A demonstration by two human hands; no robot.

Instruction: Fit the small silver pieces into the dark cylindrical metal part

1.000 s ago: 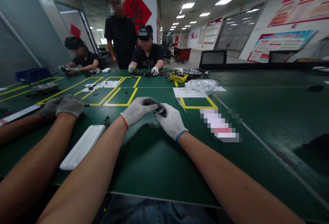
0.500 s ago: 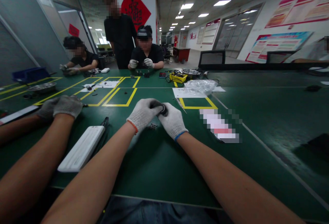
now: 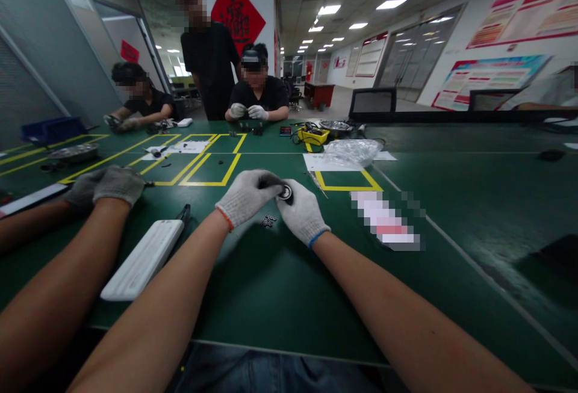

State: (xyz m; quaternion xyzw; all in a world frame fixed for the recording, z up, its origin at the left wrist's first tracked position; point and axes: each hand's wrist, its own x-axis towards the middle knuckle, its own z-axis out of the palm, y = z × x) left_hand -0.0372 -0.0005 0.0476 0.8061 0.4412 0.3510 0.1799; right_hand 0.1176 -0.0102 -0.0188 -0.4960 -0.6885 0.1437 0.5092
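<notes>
My right hand (image 3: 304, 209), in a white knit glove with a blue cuff, grips a small round metal part (image 3: 286, 192). The part has a dark rim and a silvery ring on its face, which is turned towards me. My left hand (image 3: 250, 197), gloved with an orange cuff, pinches at the left edge of the same part, its fingers pressed together. On the green table below and between my hands lies a little heap of small metal rings or nuts (image 3: 268, 221), too small to name surely.
A white power bank-like block (image 3: 142, 260) lies left of my left forearm. A co-worker's gloved hands (image 3: 112, 187) work at far left. Tweezers (image 3: 319, 183), a plastic bag (image 3: 352, 153), a yellow tray (image 3: 313, 135) and a blurred flat object (image 3: 386, 221) lie ahead and right.
The round part has been tilted so its ringed face shows more. My left hand has shifted slightly left, uncovering more of the heap of small pieces.
</notes>
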